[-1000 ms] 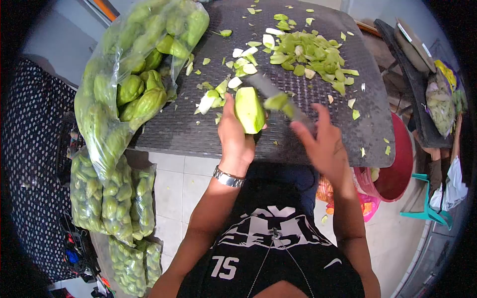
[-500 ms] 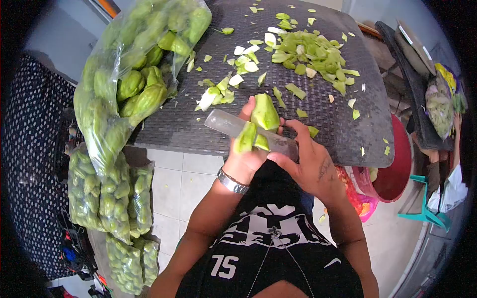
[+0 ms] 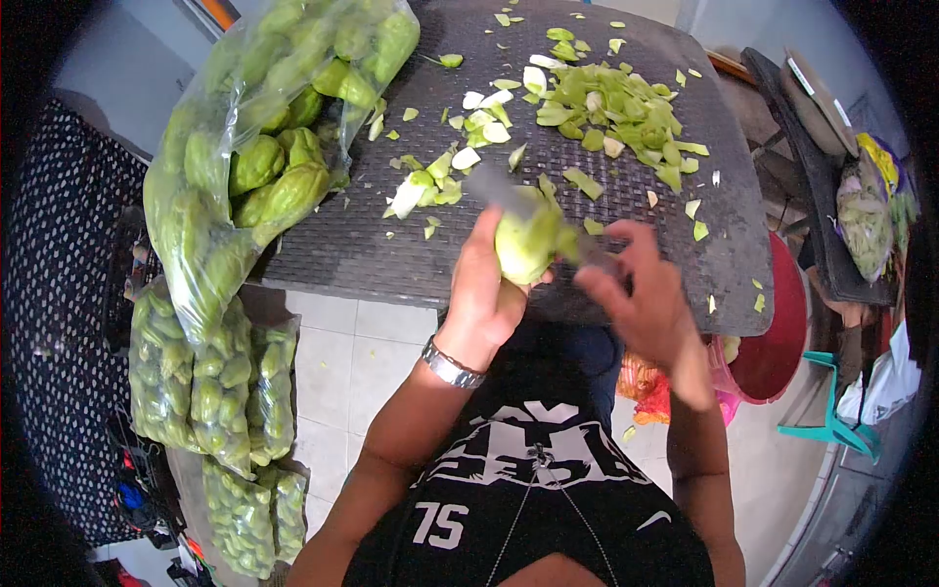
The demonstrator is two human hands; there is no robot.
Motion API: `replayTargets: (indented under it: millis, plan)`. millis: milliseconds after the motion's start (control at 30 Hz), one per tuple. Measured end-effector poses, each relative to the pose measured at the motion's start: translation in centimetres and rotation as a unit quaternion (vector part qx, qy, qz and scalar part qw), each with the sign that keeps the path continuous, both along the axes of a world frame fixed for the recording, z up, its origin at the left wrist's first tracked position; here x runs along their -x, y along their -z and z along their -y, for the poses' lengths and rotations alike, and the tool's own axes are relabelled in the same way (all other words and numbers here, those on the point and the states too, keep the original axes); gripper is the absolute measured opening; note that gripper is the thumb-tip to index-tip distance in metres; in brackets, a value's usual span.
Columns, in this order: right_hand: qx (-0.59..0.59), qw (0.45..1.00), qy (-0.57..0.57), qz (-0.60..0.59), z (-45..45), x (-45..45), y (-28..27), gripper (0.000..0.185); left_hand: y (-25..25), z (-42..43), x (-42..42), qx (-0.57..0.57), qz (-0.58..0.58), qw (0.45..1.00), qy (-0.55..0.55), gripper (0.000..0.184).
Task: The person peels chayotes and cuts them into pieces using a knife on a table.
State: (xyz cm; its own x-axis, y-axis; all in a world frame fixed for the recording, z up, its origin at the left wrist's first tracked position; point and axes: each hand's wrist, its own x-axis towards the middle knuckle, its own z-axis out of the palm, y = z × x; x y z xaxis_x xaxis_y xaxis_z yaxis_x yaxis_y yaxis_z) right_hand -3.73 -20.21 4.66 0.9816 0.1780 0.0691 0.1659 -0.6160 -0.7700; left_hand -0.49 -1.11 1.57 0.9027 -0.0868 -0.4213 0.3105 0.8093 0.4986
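My left hand (image 3: 481, 293) is closed around a partly peeled chayote (image 3: 520, 252), holding it over the near edge of the table. In my right hand (image 3: 650, 308) is a knife, blurred by motion, whose wide blade (image 3: 504, 191) lies across the top of the chayote. A strip of green peel seems to hang by the blade, though the blur hides its exact place. Beyond my hands, a heap of chayote peelings (image 3: 626, 112) covers part of the table, with smaller white and green pieces (image 3: 419, 191) scattered nearer.
A large clear bag of whole chayotes (image 3: 259, 166) rests on the left of the dark woven table (image 3: 391, 259). More filled bags (image 3: 220, 382) stand below it. On the right are a red tub (image 3: 778, 342), a teal stool (image 3: 827, 406) and another person's arm (image 3: 898, 269).
The knife has moved from below the chayote, near my left palm, up across its top. My right hand has shifted slightly right, and the chayote has come closer to me.
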Motion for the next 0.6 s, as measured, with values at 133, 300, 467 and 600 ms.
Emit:
replayTargets:
  millis: [133, 300, 467, 600]
  plan:
    - [0.014, 0.997, -0.072, 0.032, -2.2, 1.9, -0.9, 0.066, 1.1, -1.0, 0.0, 0.03, 0.074, 0.989, 0.122, 0.043]
    - [0.036, 0.994, -0.094, 0.043, -1.8, 1.2, -0.9, 0.068, 0.7, -0.7, -0.1, 0.016, 0.024, 0.996, 0.087, 0.043]
    - [0.08, 0.995, 0.059, -0.006, 2.5, -2.2, 1.1, 0.06, 0.0, -1.7, 0.8, -0.017, 0.06, 0.989, 0.132, 0.043]
    - [0.101, 0.979, 0.166, -0.057, 5.8, -3.2, 2.1, 0.055, -0.8, -2.1, 0.6, -0.028, 0.031, 0.993, 0.115, 0.044]
